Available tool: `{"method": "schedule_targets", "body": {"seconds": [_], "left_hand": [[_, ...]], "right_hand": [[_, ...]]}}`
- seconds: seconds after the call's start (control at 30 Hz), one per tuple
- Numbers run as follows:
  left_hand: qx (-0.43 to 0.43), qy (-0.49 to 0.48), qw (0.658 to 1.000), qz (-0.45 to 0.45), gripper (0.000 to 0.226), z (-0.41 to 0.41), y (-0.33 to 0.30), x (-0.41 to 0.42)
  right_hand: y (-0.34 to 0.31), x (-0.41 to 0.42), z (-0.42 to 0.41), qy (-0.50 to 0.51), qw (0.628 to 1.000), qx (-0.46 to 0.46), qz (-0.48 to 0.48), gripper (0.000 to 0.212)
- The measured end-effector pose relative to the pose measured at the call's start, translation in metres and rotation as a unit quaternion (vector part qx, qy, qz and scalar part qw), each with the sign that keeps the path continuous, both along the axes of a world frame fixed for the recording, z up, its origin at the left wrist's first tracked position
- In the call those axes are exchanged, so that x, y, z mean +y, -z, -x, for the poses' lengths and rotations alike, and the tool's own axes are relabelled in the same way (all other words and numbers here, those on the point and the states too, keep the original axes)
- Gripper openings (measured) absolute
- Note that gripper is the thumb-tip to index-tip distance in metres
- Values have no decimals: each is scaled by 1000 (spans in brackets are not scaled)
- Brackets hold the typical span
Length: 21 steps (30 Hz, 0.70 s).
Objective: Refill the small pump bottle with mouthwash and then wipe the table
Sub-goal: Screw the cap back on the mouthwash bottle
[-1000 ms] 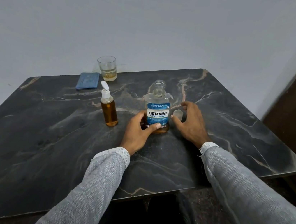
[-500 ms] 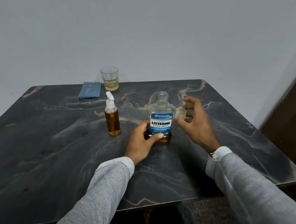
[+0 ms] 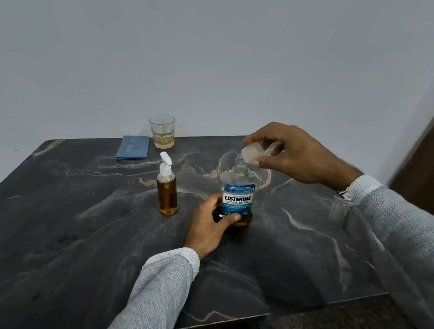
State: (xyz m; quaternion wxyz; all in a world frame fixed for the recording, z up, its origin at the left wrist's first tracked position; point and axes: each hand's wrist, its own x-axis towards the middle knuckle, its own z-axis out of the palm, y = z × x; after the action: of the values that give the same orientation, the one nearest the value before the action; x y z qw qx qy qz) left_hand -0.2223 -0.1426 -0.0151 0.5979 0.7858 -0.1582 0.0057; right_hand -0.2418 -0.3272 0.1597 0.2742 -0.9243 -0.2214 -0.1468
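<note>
Mouthwash bottle (image 3: 238,194) stands upright mid-table, uncapped, a little amber liquid at its bottom. Nearest us, the table (image 3: 60,254) is bare dark marble from its front edge up to the bottles, with more bare room to the right of the bottle. Our left hand (image 3: 209,228) grips the bottle's base, thumb across the label's foot. Just left of it, apart, stands the pump bottle (image 3: 168,185), amber nearly to the shoulder, pump on. Our right hand (image 3: 291,153) pinches the clear cap (image 3: 252,153) just above and beside the open neck. Farther back, near the rear edge, a folded blue cloth (image 3: 132,147) lies beside a glass (image 3: 161,131) with a little amber liquid in it.
</note>
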Motion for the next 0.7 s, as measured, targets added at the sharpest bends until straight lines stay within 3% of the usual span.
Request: {"method": "schedule_targets", "body": {"seconds": [0.3, 0.7], "left_hand": [[5, -2, 1000, -7, 48, 1, -2, 0], [-8, -4, 1000, -12, 42, 1, -2, 0]], "right_hand": [[-18, 17, -12, -26, 992, 30, 117, 37], [-6, 19, -14, -20, 990, 48, 132, 39]]}}
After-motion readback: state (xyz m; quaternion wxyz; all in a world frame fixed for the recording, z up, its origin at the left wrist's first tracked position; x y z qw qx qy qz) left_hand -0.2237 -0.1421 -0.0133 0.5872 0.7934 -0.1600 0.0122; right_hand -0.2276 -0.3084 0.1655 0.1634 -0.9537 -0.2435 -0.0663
